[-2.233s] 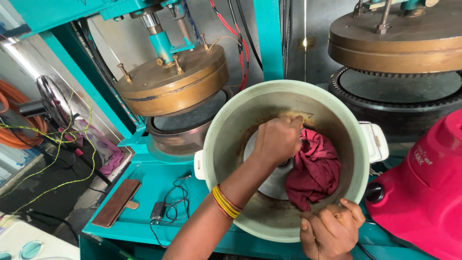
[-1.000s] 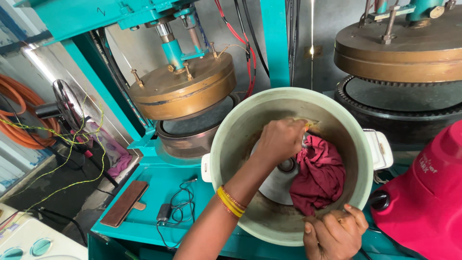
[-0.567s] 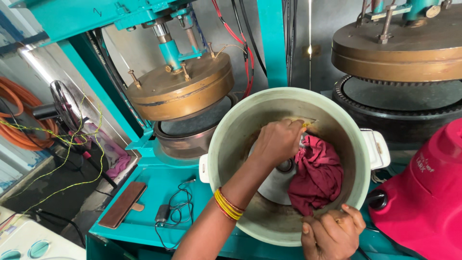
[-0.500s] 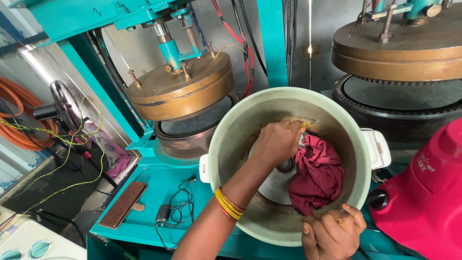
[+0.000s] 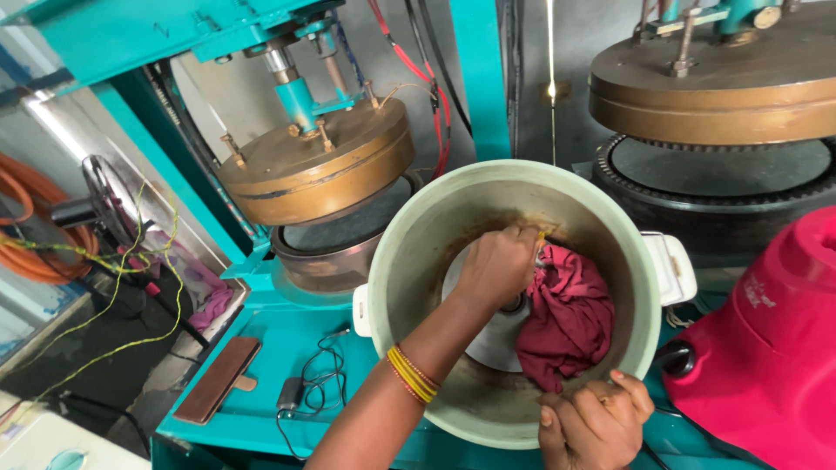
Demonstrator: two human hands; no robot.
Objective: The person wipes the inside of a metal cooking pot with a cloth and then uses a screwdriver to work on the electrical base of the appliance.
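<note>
**Cloth in the pot, presses behind**

We see a cloth (image 5: pixel 566 318) inside the pot (image 5: pixel 409 261), our left hand (image 5: pixel 498 265) just left of it, our right hand (image 5: pixel 596 426) on the near rim. Press plates (image 5: pixel 318 165) stand behind; a jug (image 5: pixel 766 348) sits right.

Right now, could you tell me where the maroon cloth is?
In the head view, the maroon cloth lies bunched inside the pale green pot, right of centre, gripped by the left hand.

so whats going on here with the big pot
A person's left hand is down inside a large pale green pot, gripping a dark red cloth bunched against its inner wall. The right hand grips the pot's near rim. The pot sits tilted on a teal press machine.
</note>
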